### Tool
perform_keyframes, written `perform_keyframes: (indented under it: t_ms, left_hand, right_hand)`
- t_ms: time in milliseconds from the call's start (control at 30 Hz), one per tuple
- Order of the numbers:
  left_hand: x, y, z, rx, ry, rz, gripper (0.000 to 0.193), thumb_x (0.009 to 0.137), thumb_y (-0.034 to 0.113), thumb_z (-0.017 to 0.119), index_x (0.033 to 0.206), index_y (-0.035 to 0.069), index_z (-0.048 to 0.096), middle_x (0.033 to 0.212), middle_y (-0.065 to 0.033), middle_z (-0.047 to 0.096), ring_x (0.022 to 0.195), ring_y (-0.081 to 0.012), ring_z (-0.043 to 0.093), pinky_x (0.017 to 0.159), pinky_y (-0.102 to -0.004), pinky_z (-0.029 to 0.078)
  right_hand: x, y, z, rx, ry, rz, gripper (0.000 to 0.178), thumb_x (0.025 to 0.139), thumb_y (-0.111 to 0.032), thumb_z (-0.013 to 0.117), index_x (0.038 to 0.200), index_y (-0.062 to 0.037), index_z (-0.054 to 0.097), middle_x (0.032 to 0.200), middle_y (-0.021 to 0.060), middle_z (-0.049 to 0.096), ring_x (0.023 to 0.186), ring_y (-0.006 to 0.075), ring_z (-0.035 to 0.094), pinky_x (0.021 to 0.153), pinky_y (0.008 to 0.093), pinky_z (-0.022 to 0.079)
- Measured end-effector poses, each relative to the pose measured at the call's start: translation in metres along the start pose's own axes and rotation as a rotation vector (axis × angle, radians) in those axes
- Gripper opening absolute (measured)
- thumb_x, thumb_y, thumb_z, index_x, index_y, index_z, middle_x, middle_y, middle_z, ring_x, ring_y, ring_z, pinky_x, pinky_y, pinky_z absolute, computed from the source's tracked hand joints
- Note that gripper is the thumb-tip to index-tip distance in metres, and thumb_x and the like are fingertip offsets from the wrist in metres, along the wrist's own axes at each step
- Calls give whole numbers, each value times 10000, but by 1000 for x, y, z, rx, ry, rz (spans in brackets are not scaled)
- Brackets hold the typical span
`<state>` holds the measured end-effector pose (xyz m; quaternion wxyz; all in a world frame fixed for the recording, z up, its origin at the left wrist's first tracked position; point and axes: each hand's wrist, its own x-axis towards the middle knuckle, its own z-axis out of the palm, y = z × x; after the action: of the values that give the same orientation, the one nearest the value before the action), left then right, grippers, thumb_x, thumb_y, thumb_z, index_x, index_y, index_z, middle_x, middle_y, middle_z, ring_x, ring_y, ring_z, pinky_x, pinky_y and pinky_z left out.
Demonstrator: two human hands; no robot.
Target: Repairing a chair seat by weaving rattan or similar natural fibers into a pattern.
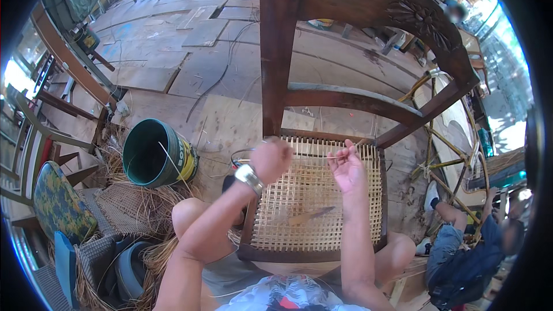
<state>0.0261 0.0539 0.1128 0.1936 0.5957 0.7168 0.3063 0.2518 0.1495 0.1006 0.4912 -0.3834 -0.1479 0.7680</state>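
Note:
A dark wooden chair (279, 52) with a carved top rail stands in front of me, its seat towards me. Woven cane (311, 190) fills the seat in an open lattice. My left hand (273, 160) is closed in a fist over the seat's back left corner; what lies inside its fingers is hidden. Over the back right part of the seat, my right hand (347, 167) is palm up, with a thin cane strand pinched in its curled fingers. A knife (311, 215) with a pale handle and dark blade rests on the woven seat.
Left of the chair is a dark green bucket (151, 152) with a stick in it. Loose fibre strands (152, 207) and a camouflage-patterned cushion (64, 204) lie nearby. A seated person (469, 253) is at the right, beside a bent rattan frame (455, 158). Plywood sheets cover the floor.

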Motion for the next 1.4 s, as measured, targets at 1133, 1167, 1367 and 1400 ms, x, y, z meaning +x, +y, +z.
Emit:
perform_keyframes:
  t_ms: [1133, 1167, 1367, 1400]
  left_hand:
    - [13, -124, -38, -252, -401, 4, 301, 954, 307, 676, 963, 8, 706, 771, -22, 694, 697, -91, 607, 672, -285, 509]
    - [13, -127, -38, -320, -411, -10, 297, 956, 300, 677, 972, 5, 703, 790, -16, 693, 713, -83, 605, 676, -277, 509]
    - [9, -124, -34, -434, -388, -96, 332, 907, 333, 707, 964, 7, 723, 791, -85, 731, 690, -133, 659, 660, -303, 532]
    - [5, -130, -35, -474, -405, -142, 318, 903, 318, 716, 960, 6, 722, 791, -80, 729, 694, -130, 655, 659, -301, 532]
  right_hand:
    - [-47, 42, 37, -1573, -142, -173, 143, 1005, -149, 572, 1037, -52, 672, 771, 28, 628, 632, 103, 559, 581, 275, 484]
    - [-42, 52, 37, -1572, -144, -170, 143, 1005, -149, 572, 1037, -52, 672, 771, 28, 628, 632, 103, 559, 581, 275, 484]
    - [-8, 99, 50, -1595, -377, -671, 146, 964, -144, 599, 1026, -17, 637, 861, 172, 695, 764, 253, 687, 687, 377, 525]
    - [-13, 100, 63, -1594, -382, -498, 205, 976, -194, 552, 1043, -15, 625, 942, 231, 693, 886, 396, 682, 761, 466, 538]
